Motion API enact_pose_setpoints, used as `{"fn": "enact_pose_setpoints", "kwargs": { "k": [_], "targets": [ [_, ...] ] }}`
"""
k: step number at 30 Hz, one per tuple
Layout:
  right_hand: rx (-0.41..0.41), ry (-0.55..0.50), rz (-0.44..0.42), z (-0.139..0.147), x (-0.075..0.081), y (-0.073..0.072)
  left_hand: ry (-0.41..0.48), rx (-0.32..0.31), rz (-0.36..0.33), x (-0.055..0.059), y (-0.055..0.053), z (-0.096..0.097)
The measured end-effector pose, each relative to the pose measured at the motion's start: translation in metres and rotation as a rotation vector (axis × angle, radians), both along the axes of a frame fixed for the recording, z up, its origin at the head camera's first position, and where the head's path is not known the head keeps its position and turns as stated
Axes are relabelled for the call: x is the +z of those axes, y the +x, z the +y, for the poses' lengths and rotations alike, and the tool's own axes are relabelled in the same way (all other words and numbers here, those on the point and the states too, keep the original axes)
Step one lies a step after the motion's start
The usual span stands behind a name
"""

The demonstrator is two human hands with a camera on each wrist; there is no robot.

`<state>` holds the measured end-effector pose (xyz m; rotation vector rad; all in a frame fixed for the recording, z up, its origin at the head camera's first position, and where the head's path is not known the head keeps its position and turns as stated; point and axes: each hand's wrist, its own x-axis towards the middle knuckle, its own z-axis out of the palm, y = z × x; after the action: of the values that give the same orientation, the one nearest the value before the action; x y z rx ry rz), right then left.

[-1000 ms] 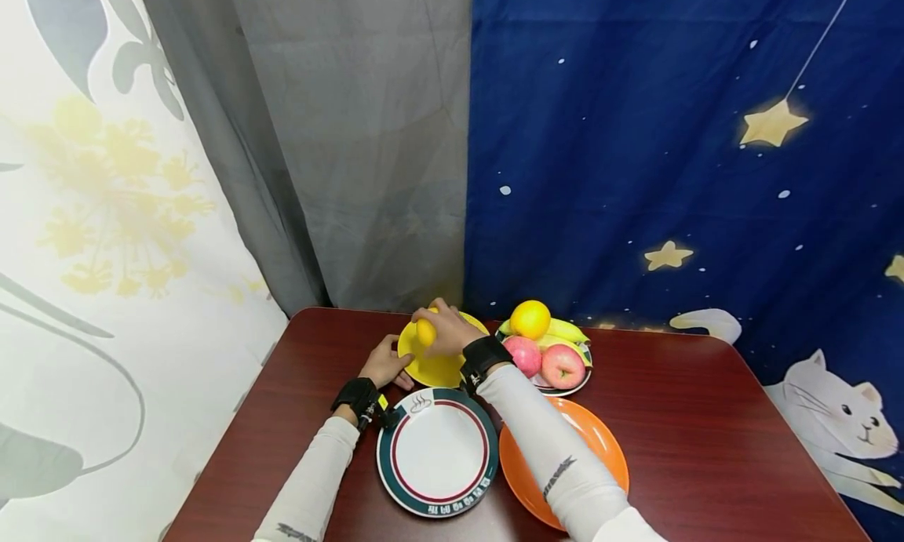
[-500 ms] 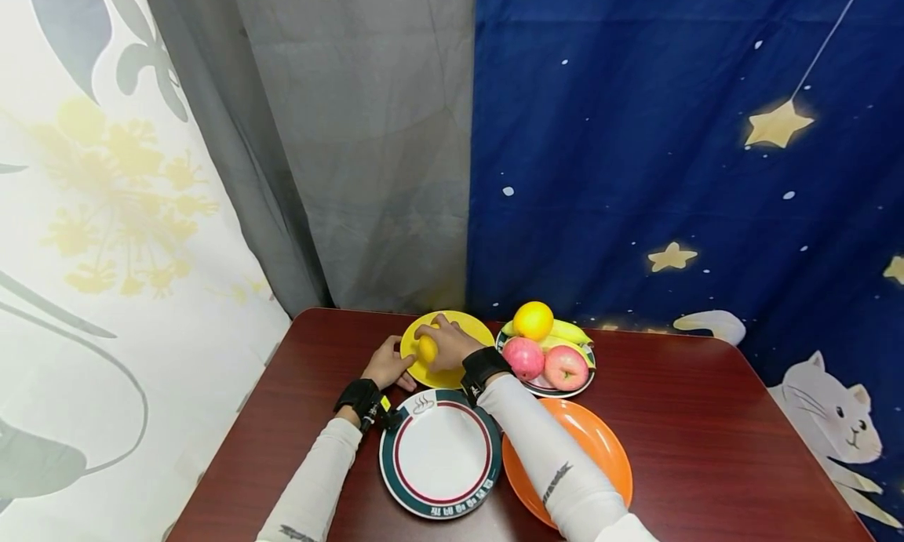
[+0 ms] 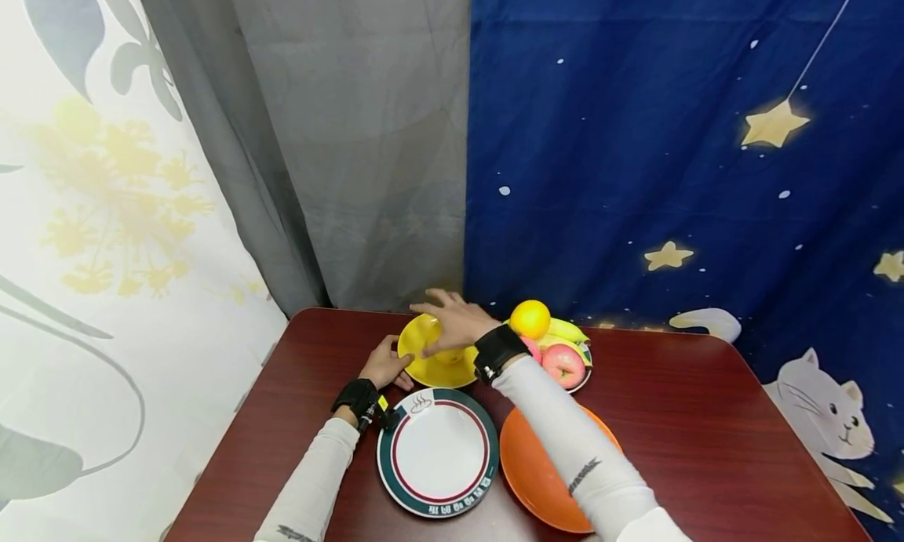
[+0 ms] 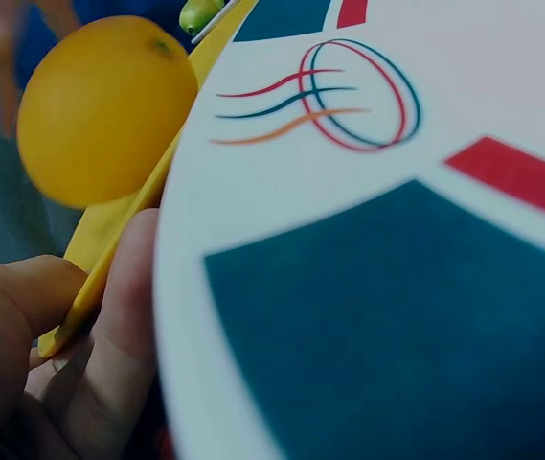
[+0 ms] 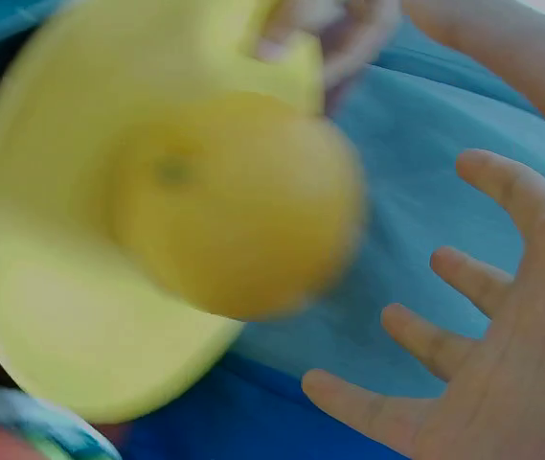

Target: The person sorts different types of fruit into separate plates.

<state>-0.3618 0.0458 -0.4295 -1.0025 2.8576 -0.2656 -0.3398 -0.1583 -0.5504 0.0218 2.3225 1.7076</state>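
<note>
My left hand (image 3: 386,364) pinches the near-left rim of a yellow plate (image 3: 415,340), thumb on top and fingers beneath, as the left wrist view (image 4: 100,244) shows. On that plate sits an orange (image 5: 243,206), which is also large in the left wrist view. From the head it is mostly hidden under my right hand (image 3: 459,322). That hand hovers over the plate's right side with fingers spread and holds nothing. In the right wrist view its fingers (image 5: 349,398) stand apart from the orange.
In front of the yellow plate lies a white plate (image 3: 441,452) with a dark green rim. To its right is an orange plate (image 3: 533,471), partly under my right sleeve. Behind that, a fruit plate bears apples (image 3: 563,366), bananas (image 3: 568,332) and another orange (image 3: 530,319). Curtains hang behind the table.
My right hand has let go of the orange onto the yellow plate, spread its fingers and drawn up and to the right. My left hand has stayed at the rim.
</note>
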Motion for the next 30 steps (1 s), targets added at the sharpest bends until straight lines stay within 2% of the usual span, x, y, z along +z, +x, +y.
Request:
{"fn": "enact_pose_setpoints", "kwargs": {
  "k": [3,6,9,11,15,20,25,28,30],
  "targets": [
    [0.040,0.008,0.104,0.016,0.030,0.002,0.002,0.003,0.001,-0.002,-0.001,-0.001],
    [0.033,0.012,0.162,0.038,0.053,0.003,0.006,0.016,0.000,-0.002,0.000,-0.002],
    [-0.001,0.012,0.188,0.065,0.064,0.002,0.007,0.026,0.011,-0.001,0.002,-0.002],
    [-0.034,0.006,0.186,0.083,0.065,0.000,0.006,0.032,0.015,0.000,0.003,-0.001],
    [-0.108,-0.014,0.142,0.119,0.053,-0.003,0.005,0.033,0.014,0.000,0.004,0.002],
    [-0.200,-0.048,0.062,0.148,0.023,-0.012,0.014,0.016,0.024,0.000,0.005,0.004],
    [-0.279,-0.106,-0.048,0.155,-0.006,-0.019,0.011,0.014,0.030,0.002,0.007,0.005],
    [-0.309,-0.138,-0.104,0.152,-0.017,-0.021,0.013,0.028,0.039,0.002,0.009,0.005],
    [-0.318,-0.155,-0.112,0.150,-0.022,-0.022,0.015,0.040,0.044,0.001,0.009,0.005]
  ]
}}
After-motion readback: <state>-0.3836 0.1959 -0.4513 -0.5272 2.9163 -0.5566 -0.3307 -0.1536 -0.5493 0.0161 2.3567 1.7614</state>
